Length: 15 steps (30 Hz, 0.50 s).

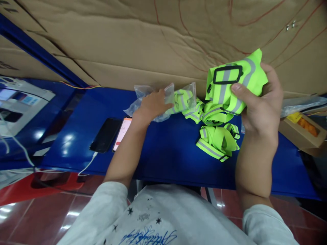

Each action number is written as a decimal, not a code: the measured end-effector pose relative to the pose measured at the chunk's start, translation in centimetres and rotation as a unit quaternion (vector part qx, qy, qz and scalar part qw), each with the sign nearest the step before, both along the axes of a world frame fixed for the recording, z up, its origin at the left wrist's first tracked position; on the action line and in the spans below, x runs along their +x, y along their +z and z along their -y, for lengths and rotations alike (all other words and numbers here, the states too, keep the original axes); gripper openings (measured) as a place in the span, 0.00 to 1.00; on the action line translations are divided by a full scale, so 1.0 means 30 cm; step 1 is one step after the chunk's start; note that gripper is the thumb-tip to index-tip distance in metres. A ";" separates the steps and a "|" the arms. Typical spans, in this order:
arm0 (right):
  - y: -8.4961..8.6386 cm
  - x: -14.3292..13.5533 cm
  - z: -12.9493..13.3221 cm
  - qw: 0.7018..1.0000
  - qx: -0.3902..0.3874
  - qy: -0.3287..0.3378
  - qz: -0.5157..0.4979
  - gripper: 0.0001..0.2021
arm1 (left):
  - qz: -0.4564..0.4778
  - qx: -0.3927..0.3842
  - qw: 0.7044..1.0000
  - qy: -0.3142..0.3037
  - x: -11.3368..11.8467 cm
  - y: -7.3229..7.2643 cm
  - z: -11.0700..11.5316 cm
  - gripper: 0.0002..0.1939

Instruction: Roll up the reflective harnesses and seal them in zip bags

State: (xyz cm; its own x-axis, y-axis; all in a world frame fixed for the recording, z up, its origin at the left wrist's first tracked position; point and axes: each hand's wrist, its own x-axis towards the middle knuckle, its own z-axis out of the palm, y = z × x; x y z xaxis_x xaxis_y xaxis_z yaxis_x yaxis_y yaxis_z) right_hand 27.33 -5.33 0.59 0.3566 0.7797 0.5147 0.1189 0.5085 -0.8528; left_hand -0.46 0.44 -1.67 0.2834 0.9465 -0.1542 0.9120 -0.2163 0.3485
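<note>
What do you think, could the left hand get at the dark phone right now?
Probably yes: nothing shows on top of the dark phone, and the lit phone beside it lies flat. The left hand would likely have to draw back from the clear plastic bag.

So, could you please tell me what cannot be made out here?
Head view: most fingers of the right hand are hidden behind the folded neon-yellow reflective strap bundle.
Head view: the dark-edged phone with a lit screen is partly covered by the bare left forearm; its text is too small.
Head view: the white boxy machine is cut off by the left edge.
</note>
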 end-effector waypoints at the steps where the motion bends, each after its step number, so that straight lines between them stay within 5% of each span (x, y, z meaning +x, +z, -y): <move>1: -0.003 0.003 -0.005 1.000 0.000 0.000 0.001 0.33 | 0.015 0.005 1.000 -0.016 -0.005 0.021 0.012 0.31; 6: -0.025 0.014 -0.035 0.999 -0.033 -0.014 -0.008 0.34 | 0.089 0.060 0.991 -0.082 0.014 0.092 0.088 0.40; 15: -0.068 0.007 -0.058 0.974 -0.213 0.019 0.080 0.36 | 0.066 0.102 0.991 -0.048 0.102 -0.020 0.055 0.62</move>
State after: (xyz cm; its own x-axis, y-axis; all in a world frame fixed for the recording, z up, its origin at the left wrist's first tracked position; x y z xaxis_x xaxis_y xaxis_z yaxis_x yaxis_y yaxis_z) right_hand 27.53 -3.60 -1.46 0.2660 0.9456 0.1873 0.2554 0.1182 -0.9596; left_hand 2.59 -1.22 -2.27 0.3783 0.9220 0.0821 0.8334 -0.3779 0.4034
